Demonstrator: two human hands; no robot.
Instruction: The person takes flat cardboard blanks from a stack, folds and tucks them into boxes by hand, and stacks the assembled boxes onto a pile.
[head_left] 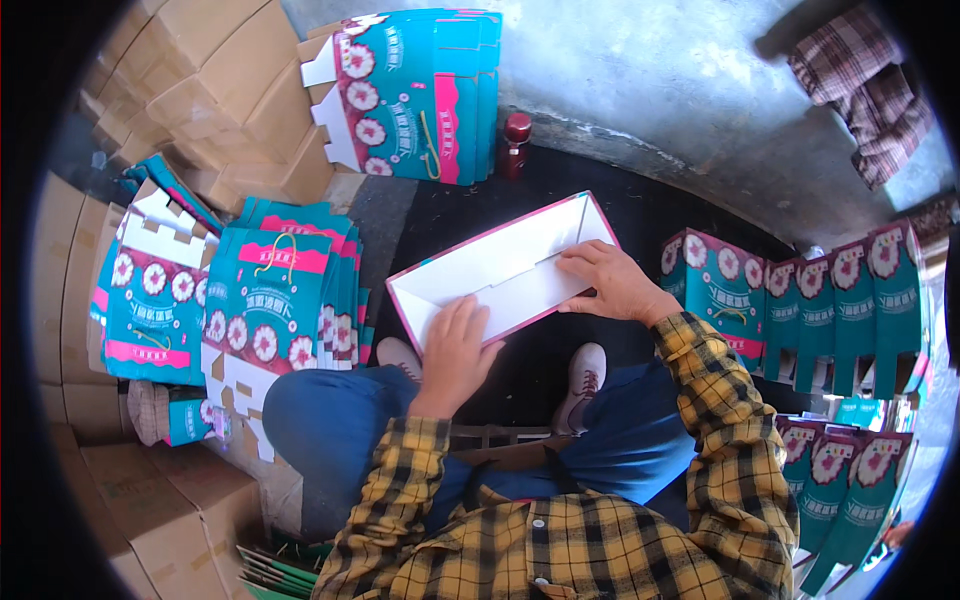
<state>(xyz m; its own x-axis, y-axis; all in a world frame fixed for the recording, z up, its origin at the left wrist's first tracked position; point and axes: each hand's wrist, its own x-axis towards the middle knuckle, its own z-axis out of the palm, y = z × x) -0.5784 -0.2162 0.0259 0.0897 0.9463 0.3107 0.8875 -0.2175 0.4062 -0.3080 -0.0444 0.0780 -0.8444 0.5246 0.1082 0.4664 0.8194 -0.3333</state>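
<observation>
In front of my knees is a cardboard gift box [500, 265], its white inside facing up and dark red showing along its rim. Flaps meet along a notched seam across its middle. My left hand [457, 345] grips the near left part, fingers over the white board and thumb at the near edge. At the right part, my right hand [612, 283] has its fingertips on the flaps beside the seam and its thumb at the near wall. The outside of the box is mostly hidden.
Flat teal cartons [265, 290] are stacked on the left, and more [410, 100] lean at the back. Finished-looking teal boxes [725, 285] stand in rows on the right. Brown cartons [230, 80] pile up far left. A red bottle [515, 145] stands by the wall.
</observation>
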